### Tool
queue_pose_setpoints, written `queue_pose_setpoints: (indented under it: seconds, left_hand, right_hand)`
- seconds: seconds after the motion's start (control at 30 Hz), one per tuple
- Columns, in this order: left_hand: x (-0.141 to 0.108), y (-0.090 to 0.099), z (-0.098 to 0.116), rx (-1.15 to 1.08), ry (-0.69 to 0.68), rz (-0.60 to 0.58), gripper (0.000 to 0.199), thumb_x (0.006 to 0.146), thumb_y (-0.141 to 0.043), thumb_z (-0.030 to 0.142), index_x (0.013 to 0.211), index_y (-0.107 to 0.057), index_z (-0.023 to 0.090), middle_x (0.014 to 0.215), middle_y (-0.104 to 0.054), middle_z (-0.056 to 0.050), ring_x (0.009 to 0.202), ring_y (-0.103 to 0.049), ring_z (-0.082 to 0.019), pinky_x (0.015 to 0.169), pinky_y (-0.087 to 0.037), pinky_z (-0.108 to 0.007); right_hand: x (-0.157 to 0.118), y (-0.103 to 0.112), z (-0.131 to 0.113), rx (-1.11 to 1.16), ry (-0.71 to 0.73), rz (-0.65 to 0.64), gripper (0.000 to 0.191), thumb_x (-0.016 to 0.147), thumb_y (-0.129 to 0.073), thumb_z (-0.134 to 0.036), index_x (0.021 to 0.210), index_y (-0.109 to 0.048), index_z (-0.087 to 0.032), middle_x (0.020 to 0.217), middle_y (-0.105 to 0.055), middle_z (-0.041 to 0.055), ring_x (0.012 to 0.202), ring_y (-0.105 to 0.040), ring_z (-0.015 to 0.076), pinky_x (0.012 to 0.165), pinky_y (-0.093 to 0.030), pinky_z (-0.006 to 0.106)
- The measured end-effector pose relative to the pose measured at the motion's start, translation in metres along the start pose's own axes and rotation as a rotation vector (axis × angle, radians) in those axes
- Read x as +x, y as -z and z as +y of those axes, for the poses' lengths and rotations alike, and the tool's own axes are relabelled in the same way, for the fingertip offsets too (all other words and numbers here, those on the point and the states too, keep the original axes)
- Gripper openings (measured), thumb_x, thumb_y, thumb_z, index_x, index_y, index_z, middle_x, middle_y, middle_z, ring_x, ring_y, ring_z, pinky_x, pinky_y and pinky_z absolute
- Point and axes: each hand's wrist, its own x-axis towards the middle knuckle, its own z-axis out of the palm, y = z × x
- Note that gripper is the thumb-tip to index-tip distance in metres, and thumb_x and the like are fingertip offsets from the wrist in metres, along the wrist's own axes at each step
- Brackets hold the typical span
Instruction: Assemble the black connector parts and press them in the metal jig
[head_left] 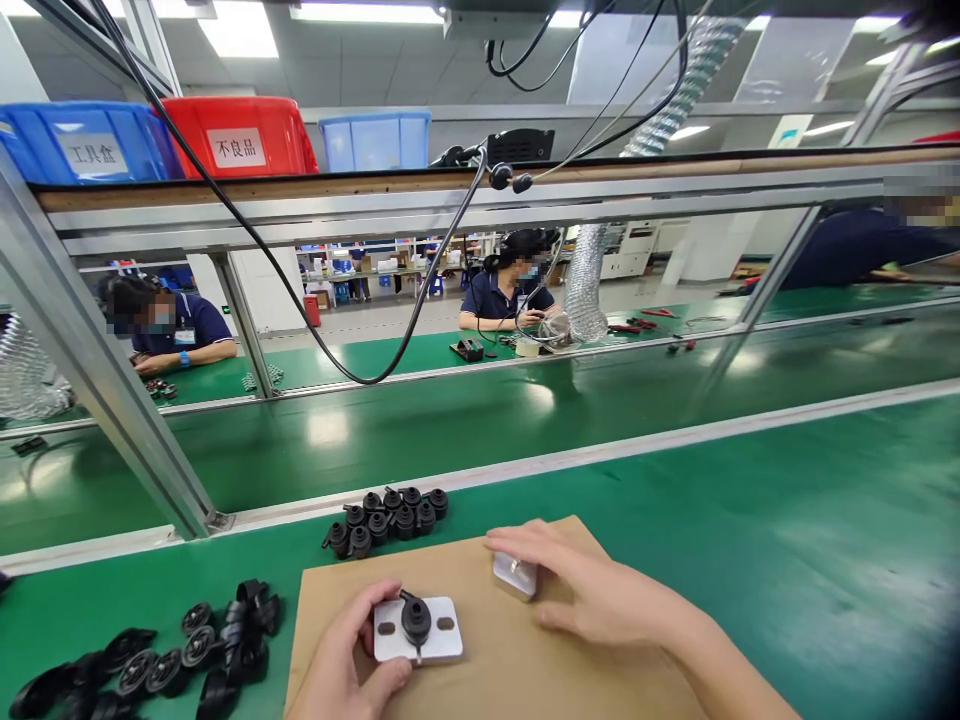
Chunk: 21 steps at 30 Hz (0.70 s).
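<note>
Closest to camera: left hand [349, 652] at bottom edge, right hand [589, 585] in from lower right. Rest by size.

Green table [750, 560] across the whole foreground. Past it, glossy green strip [480, 430], running side to side, then far table [300, 370] with small tools and parts on top. Metal frame [105, 350] at left, angled upright, joined to overhead shelf [375, 207].

Three co-workers in dark blue: one at left [199, 325], one at centre [487, 300], one at right edge [825, 245], partly cut off. Foil duct [586, 285] hanging beside the centre one.

Brown sheet [487, 685] flat on near table, under both hands. On shelf, left to right: blue bin [34, 150], red bin [289, 140], pale blue bin [375, 140]; first two labelled.

Pile of black rings and wheels [232, 640] on table, left of sheet. Cluster of black caps [405, 520] just beyond sheet's far edge.

White plate [450, 642] over near-left part of sheet, two oval slots; gripped at its left end by left hand, thumb at near edge. Black spouted part [416, 622] upright on plate, between slots.

Smallest: white block [514, 577] on sheet, right of plate. Right hand loosely open around it, fingers over far side, thumb well apart; contact, cannot tell.
</note>
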Motion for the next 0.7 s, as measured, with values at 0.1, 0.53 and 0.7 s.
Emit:
queue_pose_setpoints:
  seconds: [0.1,0.53,0.7]
  left_hand:
    - [0.001,0.003,-0.001,0.044,-0.004,0.016,0.062,0.078,-0.085,0.030,0.138,-0.069,0.025,0.140,-0.072,-0.011,0.119,-0.069,-0.032,0.102,-0.058,-0.039]
    - [0.002,0.001,0.001,-0.003,-0.008,-0.013,0.062,0.074,-0.087,0.026,0.134,-0.072,0.025,0.134,-0.074,-0.011,0.107,-0.071,-0.029,0.093,-0.058,-0.036]
    - [0.001,0.002,0.003,-0.082,0.050,-0.045,0.073,0.075,-0.086,0.023,0.145,-0.063,0.025,0.138,-0.070,-0.013,0.105,-0.069,-0.027,0.095,-0.056,-0.038]
  right_hand:
    - [0.005,-0.004,0.009,-0.061,-0.101,0.026,0.059,0.081,-0.071,-0.023,0.139,-0.067,-0.036,0.131,-0.067,0.0055,0.120,-0.063,0.0324,0.099,-0.053,0.043]
    - [0.010,-0.026,0.016,-0.193,-0.119,0.149,0.058,0.090,-0.061,-0.024,0.148,-0.058,-0.027,0.135,-0.065,0.0125,0.130,-0.057,0.0358,0.106,-0.049,0.050]
    - [0.013,-0.024,0.014,-0.206,-0.156,0.163,0.041,0.097,-0.058,-0.033,0.138,-0.060,-0.026,0.126,-0.066,0.0125,0.119,-0.061,0.0351,0.099,-0.051,0.050]
